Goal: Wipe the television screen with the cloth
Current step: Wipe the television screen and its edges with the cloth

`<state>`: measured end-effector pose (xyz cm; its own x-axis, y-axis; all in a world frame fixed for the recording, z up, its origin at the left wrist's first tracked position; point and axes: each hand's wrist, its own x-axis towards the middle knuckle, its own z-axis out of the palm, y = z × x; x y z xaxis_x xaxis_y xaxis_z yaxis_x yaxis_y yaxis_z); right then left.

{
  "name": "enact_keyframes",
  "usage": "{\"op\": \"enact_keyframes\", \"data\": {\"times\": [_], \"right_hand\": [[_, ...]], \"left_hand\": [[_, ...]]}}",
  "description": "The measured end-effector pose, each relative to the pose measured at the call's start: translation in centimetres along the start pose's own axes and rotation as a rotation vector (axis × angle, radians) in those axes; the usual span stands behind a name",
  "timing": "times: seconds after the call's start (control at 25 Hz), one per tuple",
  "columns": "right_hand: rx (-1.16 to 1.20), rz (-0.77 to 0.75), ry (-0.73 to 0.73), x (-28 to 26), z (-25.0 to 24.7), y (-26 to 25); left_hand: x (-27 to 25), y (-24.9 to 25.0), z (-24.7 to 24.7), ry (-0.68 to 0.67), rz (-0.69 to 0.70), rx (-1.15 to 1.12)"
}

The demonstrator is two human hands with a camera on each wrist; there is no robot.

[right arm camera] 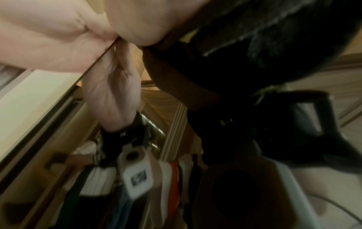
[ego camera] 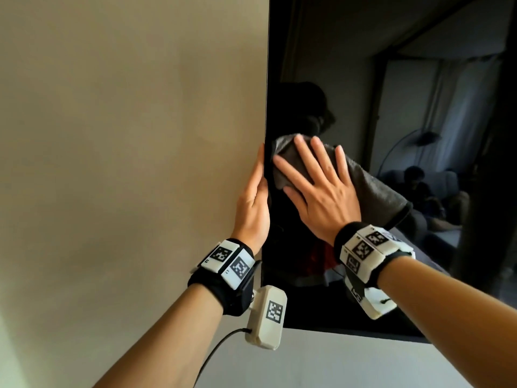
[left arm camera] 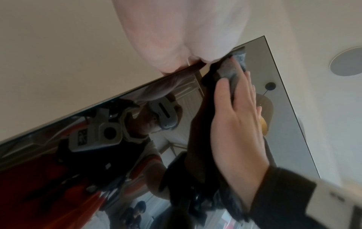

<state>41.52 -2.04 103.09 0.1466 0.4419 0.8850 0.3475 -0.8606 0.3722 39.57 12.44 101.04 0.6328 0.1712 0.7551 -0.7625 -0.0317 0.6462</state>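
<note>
The black glossy television (ego camera: 419,79) hangs on the wall and fills the right of the head view. A grey cloth (ego camera: 375,191) lies against the screen near its left edge, at mid height. My right hand (ego camera: 321,191) presses flat on the cloth with the fingers spread and straight. My left hand (ego camera: 256,197) holds the television's left edge, fingers running up along it. In the left wrist view the edge sits in the fork between thumb and palm of the left hand (left arm camera: 176,31), and the right hand (left arm camera: 235,124) covers the cloth (left arm camera: 227,69). The right wrist view shows the cloth (right arm camera: 254,38) dark and blurred.
A bare beige wall (ego camera: 126,135) lies left of the television. Below its bottom edge runs a pale surface (ego camera: 307,359). A cable hangs from the left wrist camera (ego camera: 265,317). The screen mirrors a room with people on a sofa. A round ceiling fitting (left arm camera: 346,62) shows beyond the television.
</note>
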Motion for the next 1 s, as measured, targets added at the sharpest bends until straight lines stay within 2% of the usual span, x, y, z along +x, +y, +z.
{"op": "enact_keyframes", "data": {"times": [0.12, 0.16, 0.28, 0.36, 0.48, 0.56, 0.68, 0.72, 0.84, 0.88, 1.0], "right_hand": [[0.029, 0.117, 0.056, 3.7, -0.7, 0.8], [0.03, 0.128, 0.064, 3.4, -0.6, 0.8], [0.017, 0.022, -0.009, -1.5, 0.5, -0.7], [0.0, -0.059, -0.057, -2.4, 0.5, -0.4], [0.013, 0.015, -0.01, -0.2, 0.2, 0.2], [0.027, 0.039, -0.007, -2.3, 0.7, -0.4], [0.005, -0.051, -0.077, -6.6, 1.3, -1.5], [0.009, -0.068, -0.07, -6.1, 1.2, -1.1], [0.037, 0.017, 0.005, -2.3, 0.6, -0.4], [0.044, 0.034, 0.015, -2.5, 0.8, -0.6], [0.042, -0.043, -0.064, -7.5, 1.9, -2.8]], "left_hand": [[-0.2, -0.4, -0.4, -0.04, 0.045, 0.022], [-0.1, -0.5, -0.5, -0.044, 0.048, 0.037], [0.0, -0.4, -0.4, -0.018, 0.032, 0.063], [-0.2, -0.4, -0.2, -0.02, 0.013, 0.059], [-1.0, -1.1, -0.5, -0.032, 0.033, 0.104], [-2.0, -1.7, -0.8, -0.036, 0.004, 0.113], [-3.9, -2.4, -1.0, -0.044, -0.047, 0.085], [-4.4, -2.7, -1.0, -0.044, -0.055, 0.085], [-5.6, -3.3, -1.1, -0.053, -0.032, 0.119], [-5.9, -3.5, -1.2, -0.058, -0.039, 0.117], [-6.9, -4.8, -1.2, -0.01, -0.078, 0.084]]}}
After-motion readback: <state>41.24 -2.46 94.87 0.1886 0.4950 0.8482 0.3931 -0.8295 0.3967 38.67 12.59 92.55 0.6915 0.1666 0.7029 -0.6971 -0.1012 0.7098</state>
